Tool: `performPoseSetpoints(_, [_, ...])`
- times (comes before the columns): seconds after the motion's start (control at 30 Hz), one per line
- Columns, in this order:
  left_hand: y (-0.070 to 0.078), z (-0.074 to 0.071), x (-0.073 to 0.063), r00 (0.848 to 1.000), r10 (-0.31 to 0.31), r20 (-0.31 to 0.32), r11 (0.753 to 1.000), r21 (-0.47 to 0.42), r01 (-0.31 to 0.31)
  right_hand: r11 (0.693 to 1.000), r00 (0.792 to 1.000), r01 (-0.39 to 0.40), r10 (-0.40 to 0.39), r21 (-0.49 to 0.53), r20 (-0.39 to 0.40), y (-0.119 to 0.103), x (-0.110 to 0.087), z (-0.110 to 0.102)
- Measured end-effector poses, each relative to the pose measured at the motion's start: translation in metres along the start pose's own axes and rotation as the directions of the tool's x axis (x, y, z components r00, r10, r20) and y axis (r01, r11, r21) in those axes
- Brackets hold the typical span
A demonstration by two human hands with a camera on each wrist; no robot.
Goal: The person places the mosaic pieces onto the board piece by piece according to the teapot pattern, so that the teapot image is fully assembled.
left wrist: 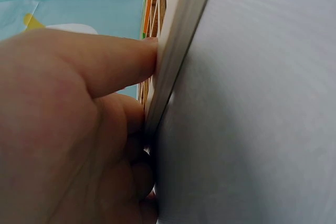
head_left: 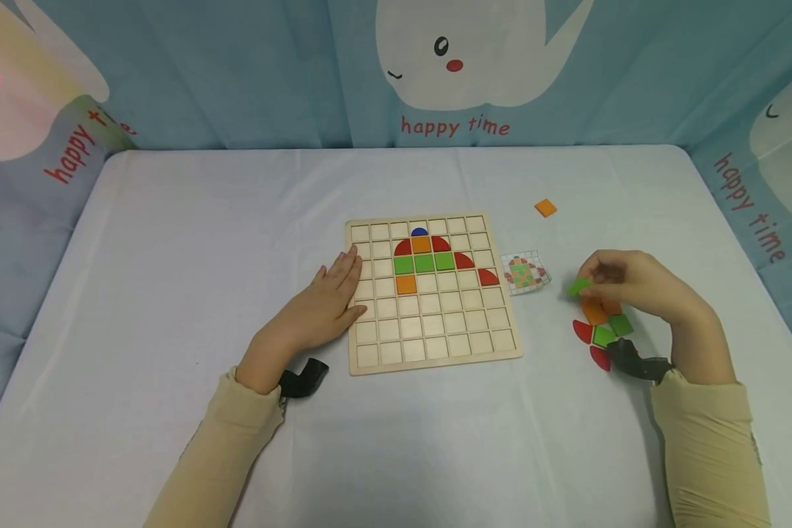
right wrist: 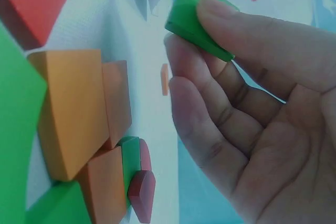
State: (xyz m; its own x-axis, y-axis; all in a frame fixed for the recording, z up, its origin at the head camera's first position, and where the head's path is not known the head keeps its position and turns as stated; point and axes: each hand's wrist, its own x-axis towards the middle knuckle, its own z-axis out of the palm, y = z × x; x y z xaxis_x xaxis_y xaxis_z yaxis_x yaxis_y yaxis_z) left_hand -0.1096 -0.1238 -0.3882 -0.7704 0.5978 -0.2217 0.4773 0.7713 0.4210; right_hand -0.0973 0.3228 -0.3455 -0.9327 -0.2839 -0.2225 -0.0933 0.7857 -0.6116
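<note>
A wooden grid board (head_left: pixel 435 323) lies on the table, with green, orange, red and blue tiles set in some of its upper cells. My left hand (head_left: pixel 320 304) rests along its left edge, fingers straight; in the left wrist view the thumb (left wrist: pixel 121 61) touches the board's side. To the right of the board, my right hand (head_left: pixel 647 286) pinches a green square tile (right wrist: pixel 194 19) between thumb and fingers. That hand hovers over a loose cluster of tiles: orange squares (head_left: pixel 594 311), green squares (head_left: pixel 620 325) and red quarter-round pieces (head_left: pixel 582 331).
A small printed pattern card (head_left: pixel 525 273) lies just right of the board. One orange square tile (head_left: pixel 545 207) sits apart, farther back on the white table (head_left: pixel 237 205). Behind the table hangs a blue curtain (head_left: pixel 237 73). Black wrist devices (head_left: pixel 303 378) show at both wrists.
</note>
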Motion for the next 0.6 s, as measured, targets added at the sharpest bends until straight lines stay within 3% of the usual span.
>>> performPoseSetpoints(0.17, [-0.001, 0.001, 0.001, 1.000, 0.003, 0.001, 1.000, 0.001, -0.003, 1.000, 0.999, -0.002, 0.004, 0.031, -0.043, -0.002, 0.001, 0.000])
performPoseSetpoints(0.33, [0.000, 0.000, 0.002, 1.000, 0.008, 0.002, 1.000, -0.005, -0.008, 0.997, 0.995, 0.074, -0.072, 0.025, -0.065, -0.007, 0.007, 0.001])
performPoseSetpoints(0.5, [0.000, 0.000, 0.000, 1.000, -0.001, 0.003, 1.000, -0.006, 0.001, 0.990, 0.989, 0.133, -0.130, 0.042, -0.066, -0.021, 0.017, 0.002])
performPoseSetpoints(0.6, [-0.001, 0.000, 0.000, 1.000, 0.003, -0.001, 1.000, -0.005, -0.003, 0.989, 0.991, 0.130, -0.127, 0.068, -0.053, -0.033, 0.024, 0.006])
